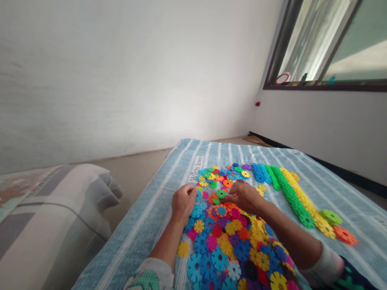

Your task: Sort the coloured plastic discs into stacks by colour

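Note:
A heap of flat, notched plastic discs [229,241] in many colours lies on a blue striped sheet [145,225]. My left hand [183,201] rests at the heap's left edge, fingers curled over a blue disc [198,195]. My right hand [243,196] lies on the heap's middle, fingers pinched near a green disc [221,193]; what they hold is hidden. To the right run stacked rows of discs: a green row [290,195], a yellow row [305,201] and a short blue row [260,173].
Loose green [331,216] and orange [344,234] discs lie at the rows' near end. A folded grey and white blanket [51,217] sits on the left. White walls stand behind, and a window [329,44] is at the upper right.

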`<act>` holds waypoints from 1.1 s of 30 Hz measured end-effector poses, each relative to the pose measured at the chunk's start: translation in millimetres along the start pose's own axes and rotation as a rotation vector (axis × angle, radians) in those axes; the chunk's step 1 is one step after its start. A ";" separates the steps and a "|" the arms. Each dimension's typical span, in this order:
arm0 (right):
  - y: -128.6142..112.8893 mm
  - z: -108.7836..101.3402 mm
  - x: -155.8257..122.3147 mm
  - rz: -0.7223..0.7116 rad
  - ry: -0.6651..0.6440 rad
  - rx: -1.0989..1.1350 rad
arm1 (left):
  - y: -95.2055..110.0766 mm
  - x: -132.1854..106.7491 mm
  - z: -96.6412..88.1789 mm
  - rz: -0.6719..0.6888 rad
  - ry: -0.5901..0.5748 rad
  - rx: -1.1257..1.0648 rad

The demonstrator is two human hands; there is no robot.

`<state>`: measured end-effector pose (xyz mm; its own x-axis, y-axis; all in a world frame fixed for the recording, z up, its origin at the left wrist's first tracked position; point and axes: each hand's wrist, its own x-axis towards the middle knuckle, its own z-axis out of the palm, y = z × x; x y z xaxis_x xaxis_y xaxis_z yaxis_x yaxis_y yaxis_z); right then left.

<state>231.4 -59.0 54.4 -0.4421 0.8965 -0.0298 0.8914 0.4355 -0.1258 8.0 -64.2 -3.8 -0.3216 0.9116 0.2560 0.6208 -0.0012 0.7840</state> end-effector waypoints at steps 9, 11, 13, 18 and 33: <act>-3.2 21.7 32.7 -0.108 -0.001 0.021 | 0.3 1.2 -0.7 -0.002 -0.023 0.022; -0.2 21.5 33.5 -0.119 0.003 0.043 | 1.5 1.2 -1.6 -0.006 -0.025 0.027; 5.9 20.2 31.6 -0.124 0.044 0.103 | 2.9 1.3 -2.4 -0.008 -0.023 0.027; 32.1 18.8 16.7 -0.107 0.241 0.673 | 4.9 3.3 -3.6 -0.005 -0.027 0.019; 182.0 -37.4 -107.9 0.164 0.201 0.385 | -2.0 16.4 -5.6 0.011 -0.016 0.084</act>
<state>445.0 -73.4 71.8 -0.2369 0.9655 0.1078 0.8290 0.2588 -0.4957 -2.5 -51.5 2.0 -0.3033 0.9181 0.2553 0.6821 0.0221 0.7310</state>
